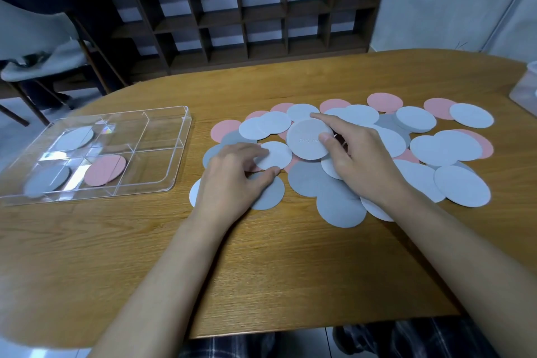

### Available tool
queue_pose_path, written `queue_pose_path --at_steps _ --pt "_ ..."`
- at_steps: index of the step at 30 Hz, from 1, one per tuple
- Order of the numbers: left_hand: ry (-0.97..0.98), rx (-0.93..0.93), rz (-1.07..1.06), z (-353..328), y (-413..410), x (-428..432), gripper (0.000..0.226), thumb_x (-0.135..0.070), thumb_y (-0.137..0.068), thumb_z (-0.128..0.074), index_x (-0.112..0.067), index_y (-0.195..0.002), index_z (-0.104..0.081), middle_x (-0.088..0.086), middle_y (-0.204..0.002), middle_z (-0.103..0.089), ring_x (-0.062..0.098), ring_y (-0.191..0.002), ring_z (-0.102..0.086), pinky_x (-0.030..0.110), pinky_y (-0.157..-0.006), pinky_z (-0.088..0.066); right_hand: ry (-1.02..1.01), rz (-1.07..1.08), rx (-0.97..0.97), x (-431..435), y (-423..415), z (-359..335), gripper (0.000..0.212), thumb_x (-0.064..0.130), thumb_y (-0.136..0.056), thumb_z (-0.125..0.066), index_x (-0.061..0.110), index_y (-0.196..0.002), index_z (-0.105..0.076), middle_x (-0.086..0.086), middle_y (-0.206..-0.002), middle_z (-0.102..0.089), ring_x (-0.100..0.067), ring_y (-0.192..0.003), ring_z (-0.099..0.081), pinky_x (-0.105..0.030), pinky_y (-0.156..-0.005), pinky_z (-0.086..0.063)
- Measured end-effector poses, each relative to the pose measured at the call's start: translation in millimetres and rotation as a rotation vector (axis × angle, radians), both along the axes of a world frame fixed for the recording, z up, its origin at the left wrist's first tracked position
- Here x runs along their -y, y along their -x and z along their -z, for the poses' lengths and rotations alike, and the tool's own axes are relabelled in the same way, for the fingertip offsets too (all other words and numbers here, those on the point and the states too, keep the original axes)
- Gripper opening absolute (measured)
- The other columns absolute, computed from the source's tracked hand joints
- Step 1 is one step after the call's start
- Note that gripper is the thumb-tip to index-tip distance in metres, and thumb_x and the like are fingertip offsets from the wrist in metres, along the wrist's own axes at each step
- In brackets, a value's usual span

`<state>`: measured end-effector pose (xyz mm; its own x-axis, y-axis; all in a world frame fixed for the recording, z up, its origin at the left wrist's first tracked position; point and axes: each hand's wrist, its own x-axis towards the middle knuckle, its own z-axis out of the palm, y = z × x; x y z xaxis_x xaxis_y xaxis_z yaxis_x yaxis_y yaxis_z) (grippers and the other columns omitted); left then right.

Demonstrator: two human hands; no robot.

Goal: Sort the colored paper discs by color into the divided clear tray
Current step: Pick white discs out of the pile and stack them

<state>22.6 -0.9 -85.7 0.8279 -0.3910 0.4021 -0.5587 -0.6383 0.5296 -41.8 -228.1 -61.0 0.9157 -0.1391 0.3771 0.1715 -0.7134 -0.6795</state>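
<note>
Clear divided tray (pixel 158 166), flat at the left. Holds 3 discs: pale grey disc (pixel 76 138) in a far-left compartment, darker grey disc (pixel 48 180) in the near-left one, pink disc (pixel 105 170) in the compartment just beside it. Well apart to the right, loose overlapping pile of discs (pixel 386 139) in pink, white and grey. Top white disc (pixel 309 139) pinched at its rim by right hand (pixel 357 154); lower white disc (pixel 274 155) gripped by left hand (pixel 232 180).

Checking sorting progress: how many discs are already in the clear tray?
3: a pale disc in the far left compartment, a grey disc in the near left one, a pink disc beside it. Reflections may hide others.
</note>
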Motion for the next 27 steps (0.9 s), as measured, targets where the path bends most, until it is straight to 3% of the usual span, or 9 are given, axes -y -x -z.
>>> queue_pose_path --at_steps 4,8,11,14,18,23,27 --pt "-0.014 0.068 0.055 0.2 -1.6 -1.0 0.025 -0.043 -0.097 -0.069 -0.023 -0.108 -0.079 -0.012 -0.098 -0.075 0.014 -0.092 -0.064 0.037 -0.084 -0.052 -0.001 0.01 0.017 0.8 -0.7 1.8 0.04 0.017 -0.107 -0.051 0.024 -0.145 -0.059 -0.007 -0.086 -0.068 -0.007 -0.08 -0.055 -0.013 -0.07 -0.041" --pt "0.046 0.142 0.042 -4.5 2.0 -0.3 0.014 -0.023 -0.101 -0.065 -0.02 -0.099 -0.079 -0.013 -0.09 -0.076 0.018 -0.086 -0.059 0.028 -0.077 -0.045 -0.052 0.03 0.035 3.6 -1.7 4.2 0.04 0.018 -0.107 -0.05 0.026 -0.145 -0.059 -0.016 -0.107 -0.073 -0.026 -0.1 -0.062 -0.039 -0.089 -0.048" --pt "0.079 0.212 0.036 -8.2 5.4 0.9 0.012 -0.012 -0.101 -0.062 -0.011 -0.1 -0.074 -0.009 -0.09 -0.072 0.02 -0.081 -0.057 0.023 -0.072 -0.038 -0.06 0.04 0.034 4.0 -2.3 4.7 0.041 0.019 -0.108 -0.049 0.027 -0.147 -0.058 -0.017 -0.098 -0.072 -0.023 -0.09 -0.061 -0.038 -0.084 -0.047" --pt "0.133 0.259 0.011 -11.5 6.9 1.5 0.013 -0.007 -0.102 -0.059 -0.008 -0.106 -0.072 -0.003 -0.094 -0.073 0.023 -0.081 -0.06 0.028 -0.073 -0.044 -0.089 0.033 0.027 2.7 -1.5 4.2 0.041 0.018 -0.108 -0.048 0.029 -0.147 -0.058 -0.016 -0.083 -0.067 -0.026 -0.081 -0.06 -0.041 -0.08 -0.048" --pt "0.258 0.161 -0.002 -15.3 11.9 3.0 0.011 -0.009 -0.102 -0.063 -0.012 -0.108 -0.072 -0.005 -0.088 -0.073 0.018 -0.074 -0.063 0.027 -0.072 -0.05 -0.098 -0.007 0.006 -0.9 -1.0 3.6 0.042 0.017 -0.109 -0.047 0.03 -0.147 -0.057 -0.013 -0.075 -0.065 -0.028 -0.08 -0.063 -0.045 -0.079 -0.052" --pt "0.349 -0.016 0.013 -15.7 15.9 9.6 0.018 -0.011 -0.094 -0.075 -0.018 -0.11 -0.075 0.001 -0.08 -0.073 0.017 -0.073 -0.068 0.018 -0.071 -0.054 -0.159 -0.107 -0.043 -8.0 1.4 2.5 0.043 0.013 -0.109 -0.045 0.03 -0.145 -0.059 -0.008 -0.079 -0.067 -0.015 -0.079 -0.066 -0.042 -0.084 -0.055" --pt "0.382 -0.109 -0.019 -13.5 14.8 8.9 0.024 -0.02 -0.092 -0.079 -0.025 -0.116 -0.079 -0.004 -0.08 -0.078 0.012 -0.077 -0.075 0.032 -0.082 -0.061 -0.151 -0.144 -0.069 -9.0 2.1 1.4 0.044 0.012 -0.109 -0.043 0.032 -0.145 -0.059 -0.004 -0.08 -0.067 -0.014 -0.081 -0.065 -0.043 -0.086 -0.055"
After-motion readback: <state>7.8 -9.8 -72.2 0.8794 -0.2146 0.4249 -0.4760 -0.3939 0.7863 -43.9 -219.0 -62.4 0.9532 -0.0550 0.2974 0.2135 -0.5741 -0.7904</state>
